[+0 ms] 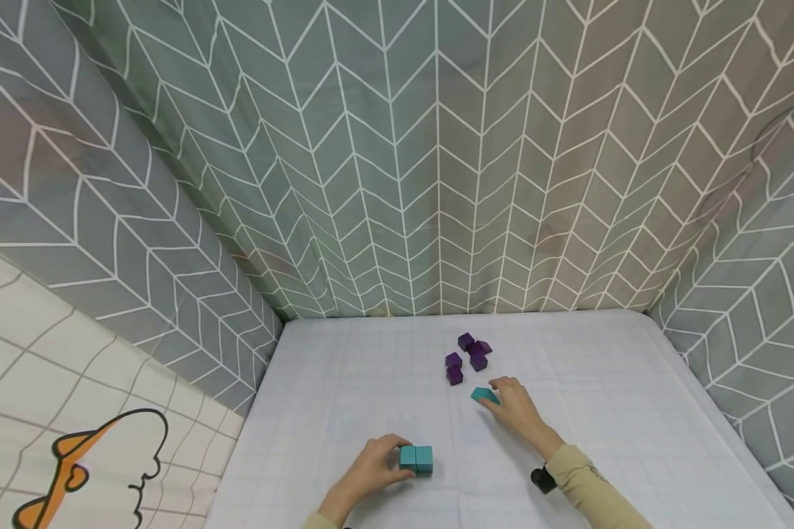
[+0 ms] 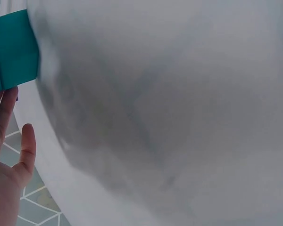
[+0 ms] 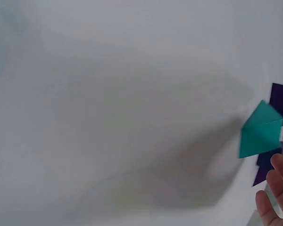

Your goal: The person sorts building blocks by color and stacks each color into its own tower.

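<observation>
Two teal cubes [image 1: 415, 459] stand side by side, touching, on the white-covered table. My left hand [image 1: 373, 466] holds the left one between thumb and fingers. The left wrist view has the teal cubes [image 2: 16, 52] at its upper left edge, above some of the left fingers [image 2: 27, 150]. Farther forward, my right hand [image 1: 519, 413] pinches a teal triangular block [image 1: 484, 395] with thumb and fingers. Its sloped face shows on the teal block [image 3: 262, 134] in the right wrist view, where the other right fingers [image 3: 276, 183] are spread below it. The right thumb is hidden there.
Several purple blocks [image 1: 478, 361] lie in a loose group just beyond the right hand, some touching. White cloth covers the table [image 1: 344, 367]. Patterned curtains [image 1: 397, 184] hang behind and on both sides of it. A black band [image 1: 542, 480] is on the right wrist.
</observation>
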